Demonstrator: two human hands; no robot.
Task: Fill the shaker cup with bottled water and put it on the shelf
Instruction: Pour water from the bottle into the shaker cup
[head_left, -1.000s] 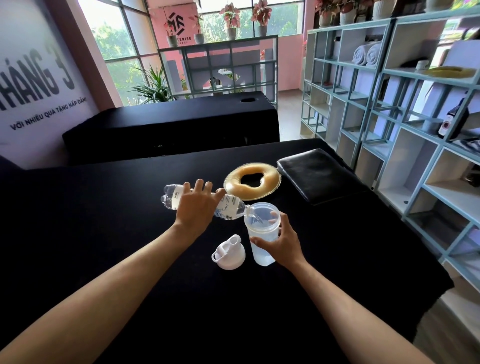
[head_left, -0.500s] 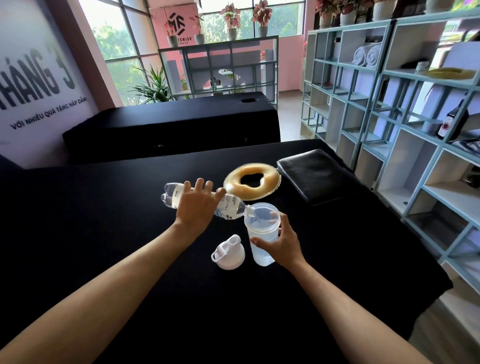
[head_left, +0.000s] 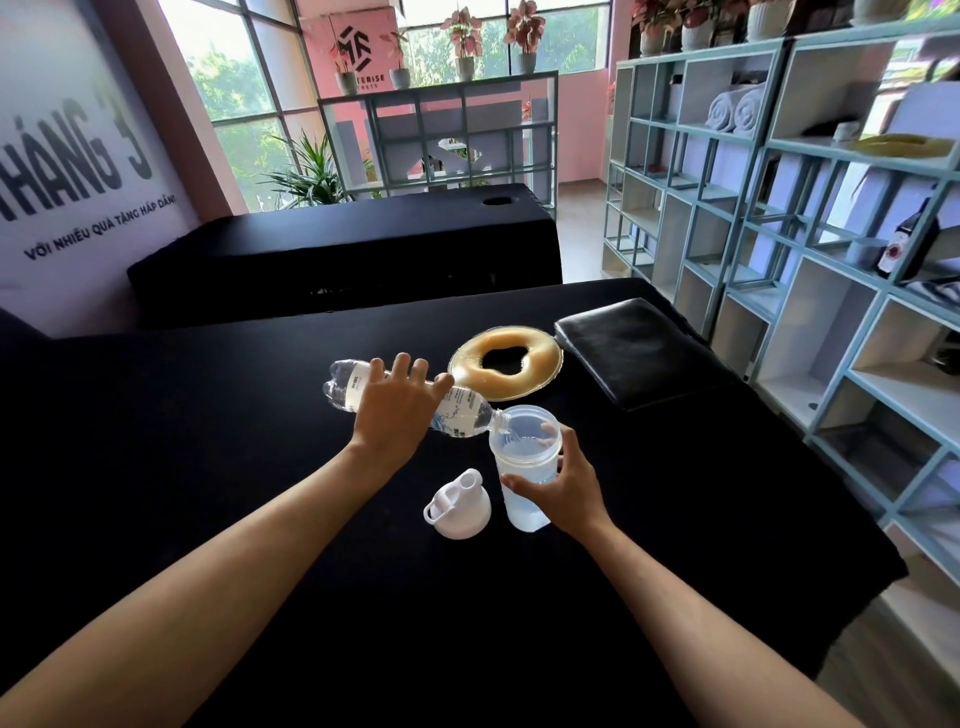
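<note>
Clear plastic is what I have in both hands. My left hand (head_left: 395, 410) grips the water bottle (head_left: 415, 397) across its middle, fingers curled over the top of the barrel and thumb hidden beneath, so the base sticks out past my knuckles to the left and the labelled shoulder and neck run out to the right. I see the bottle tipped nearly flat, its mouth resting just over the near-left rim of the shaker cup (head_left: 524, 462), with water in the cup.

My right hand (head_left: 566, 486) holds the cup upright on the black table (head_left: 260, 467). The thumb presses the cup's near side about halfway up, while the fingers wrap round the far right side; one fingertip shows through the translucent wall just below the rim. The cup's lower part stands out below my thumb, touching the cloth.

The white shaker lid (head_left: 458, 505) lies on the table just left of the cup, apart from it and from both hands. Beyond the bottle lies a yellowish ring cushion (head_left: 506, 358), and to its right a black pad (head_left: 639, 348). The pale blue shelf (head_left: 831, 322) stands along the table's right side.
</note>
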